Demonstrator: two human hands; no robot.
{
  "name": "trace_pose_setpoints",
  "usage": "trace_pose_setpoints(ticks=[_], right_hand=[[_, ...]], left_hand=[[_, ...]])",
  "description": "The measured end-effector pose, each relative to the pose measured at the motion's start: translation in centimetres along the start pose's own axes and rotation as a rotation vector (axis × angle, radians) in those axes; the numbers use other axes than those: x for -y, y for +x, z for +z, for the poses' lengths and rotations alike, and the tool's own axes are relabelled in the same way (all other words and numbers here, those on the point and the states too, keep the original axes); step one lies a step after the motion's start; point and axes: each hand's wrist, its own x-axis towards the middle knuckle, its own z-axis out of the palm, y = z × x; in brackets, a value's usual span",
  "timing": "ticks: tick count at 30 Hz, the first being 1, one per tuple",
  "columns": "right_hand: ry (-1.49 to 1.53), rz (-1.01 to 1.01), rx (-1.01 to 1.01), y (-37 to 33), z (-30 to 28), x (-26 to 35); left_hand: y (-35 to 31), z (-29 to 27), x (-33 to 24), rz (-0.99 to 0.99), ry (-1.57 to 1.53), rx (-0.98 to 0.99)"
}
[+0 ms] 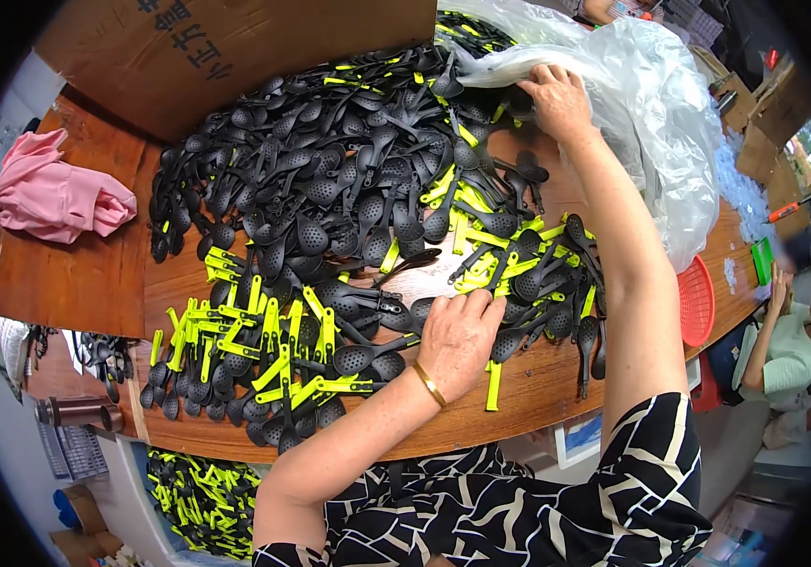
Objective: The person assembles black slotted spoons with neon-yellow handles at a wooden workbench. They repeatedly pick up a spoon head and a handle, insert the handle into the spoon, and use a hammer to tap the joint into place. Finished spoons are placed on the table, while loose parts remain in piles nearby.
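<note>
Grainy wood tbl [547, 408] bears holed blk spoons [323, 192] around L hand [459, 340].

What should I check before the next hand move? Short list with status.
1. Left hand at the pile, among black spoons and lime handles: ok.
2. Left hand's grip confirmed: cannot tell, fingertips not clear.
3. Right hand at the edge of the clear plastic bag: ok; whether it grips is unclear.
4. Lime handles all lined up one way: not ok, they point in many directions.
5. Pink cloth apart from the spoons: ok, off to the left.
</note>
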Motion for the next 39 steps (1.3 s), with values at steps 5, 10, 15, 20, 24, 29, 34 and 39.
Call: trace_pose_setpoints(ticks=[5,10,15,20,24,29,34,39], right_hand=[[-0.1,0.103,0.043,0.8,-0.8,-1.7],[0.45,0.34,-0.03,1.7,0.2,2.0],[1.253,0.313,-0.08,-0.4,5.7,3.1],[0.736,-0.054,0.172,-1.2,5.9,0.1],[0.243,-0.161,0.148,-2.0,7.9,-4.0],[0.028,-0.072,0.273,-1.8,8.0,-5.2],[-0.281,-0.063,0.327,-2.0,10.6,-6.5],[-0.143,0.074,0.459,-1.2,12.1,-7.2]], left_hand=[[0.3,-1.2,-0.8,0.032,-0.081,-0.075],[3.9,-3.4,2.5,0.04,-0.032,-0.007],[7.5,-3.3,5.7,0.072,0.031,-0.005],[9.4,-3.4,8.0,0.058,0.089,0.032],[10.9,-2.2,9.2,0.083,0.126,0.022],[11.4,-1.1,10.5,0.062,0.143,0.045],[11.8,-0.4,11.1,0.064,0.176,0.071],[13.3,-0.1,11.4,0.136,0.178,-0.001]])
